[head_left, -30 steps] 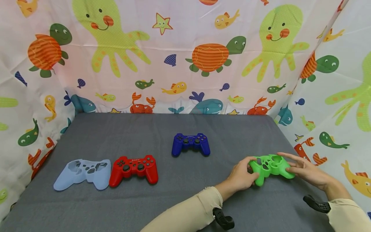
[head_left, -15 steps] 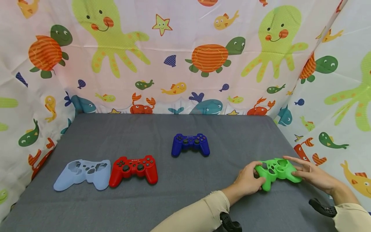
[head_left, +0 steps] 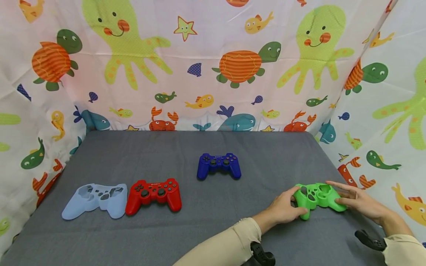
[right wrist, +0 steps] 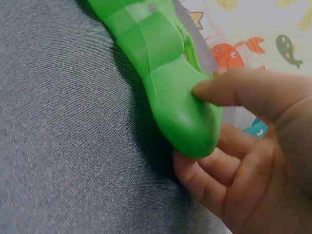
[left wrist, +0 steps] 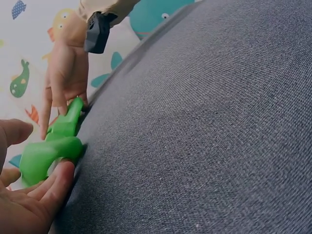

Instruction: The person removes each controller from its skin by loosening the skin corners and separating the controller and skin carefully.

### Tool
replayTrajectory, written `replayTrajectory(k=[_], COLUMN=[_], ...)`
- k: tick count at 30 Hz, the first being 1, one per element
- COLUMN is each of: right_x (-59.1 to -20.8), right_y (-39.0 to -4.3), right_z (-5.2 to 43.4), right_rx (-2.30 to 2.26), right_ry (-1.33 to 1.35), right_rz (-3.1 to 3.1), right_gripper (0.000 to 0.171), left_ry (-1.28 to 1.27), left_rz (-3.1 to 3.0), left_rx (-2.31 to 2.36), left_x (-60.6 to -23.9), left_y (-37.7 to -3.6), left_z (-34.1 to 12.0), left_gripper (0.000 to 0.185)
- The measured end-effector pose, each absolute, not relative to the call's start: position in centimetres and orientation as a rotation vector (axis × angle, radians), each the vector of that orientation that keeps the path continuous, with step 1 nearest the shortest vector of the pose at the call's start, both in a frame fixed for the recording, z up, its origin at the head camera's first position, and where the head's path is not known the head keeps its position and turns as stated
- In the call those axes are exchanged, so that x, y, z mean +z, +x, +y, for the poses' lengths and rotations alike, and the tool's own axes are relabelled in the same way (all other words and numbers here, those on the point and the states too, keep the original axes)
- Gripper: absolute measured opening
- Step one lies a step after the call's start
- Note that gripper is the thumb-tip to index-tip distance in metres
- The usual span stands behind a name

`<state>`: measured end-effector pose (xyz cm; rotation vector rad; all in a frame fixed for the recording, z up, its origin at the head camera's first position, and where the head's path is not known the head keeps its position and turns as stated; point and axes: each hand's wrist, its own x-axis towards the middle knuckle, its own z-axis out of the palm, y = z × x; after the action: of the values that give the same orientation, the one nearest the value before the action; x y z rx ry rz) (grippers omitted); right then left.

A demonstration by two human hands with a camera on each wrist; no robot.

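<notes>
Sea-creature curtain (head_left: 213, 62) hangs round the back and sides as a backdrop; grey tabletop (head_left: 199, 229) carries everything, spread out so each piece sits apart. Blue controller (head_left: 218, 165) sits mid-back, red controller (head_left: 154, 191) front left, touching the pale blue skin (head_left: 95, 199) beside it, an empty cover lying flat. Green skin (head_left: 317, 196) is at the near right edge, down on the cloth, one grip end in each hand so it stays level. Left hand (head_left: 283, 210) curls fingers and thumb round the left grip; right hand (head_left: 357, 202) pinches the right grip, thumb on top, fingers under per wrist view
</notes>
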<state>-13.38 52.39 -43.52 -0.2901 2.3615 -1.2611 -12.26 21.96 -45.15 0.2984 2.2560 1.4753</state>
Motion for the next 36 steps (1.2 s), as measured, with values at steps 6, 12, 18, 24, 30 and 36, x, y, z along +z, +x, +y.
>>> replayTrajectory(k=[6, 12, 18, 24, 30, 36], right_x=[-43.0, -42.5, -42.1, -41.5, -40.9, -40.8], right_y=[-13.2, -13.1, -13.0, -13.3, -13.7, -14.0], right_z=[51.9, 51.0, 50.7, 49.6, 48.0, 46.2], right_rx=[-1.074, -1.006, -1.044, -1.020, -0.964, -0.971], right_ry=[-0.314, -0.278, -0.231, -0.247, -0.303, -0.356], right_rz=[2.579, 2.648, 2.677, 2.932, 3.037, 3.047], right_gripper=[0.058, 0.054, 0.050, 0.041, 0.039, 0.036], left_ry=[0.296, 0.298, 0.279, 0.298, 0.333, 0.390], left_rz=[2.188, 2.167, 2.152, 2.164, 2.178, 2.221], left_rx=[1.551, 1.562, 1.574, 1.604, 1.611, 1.598], left_x=[-45.2, -45.1, -45.0, -44.5, -44.1, -44.2], left_y=[-12.2, -12.2, -12.4, -12.7, -13.0, -13.4], left_z=[21.8, 21.4, 20.9, 20.1, 18.8, 17.1], left_gripper=[0.064, 0.060, 0.056, 0.048, 0.043, 0.042])
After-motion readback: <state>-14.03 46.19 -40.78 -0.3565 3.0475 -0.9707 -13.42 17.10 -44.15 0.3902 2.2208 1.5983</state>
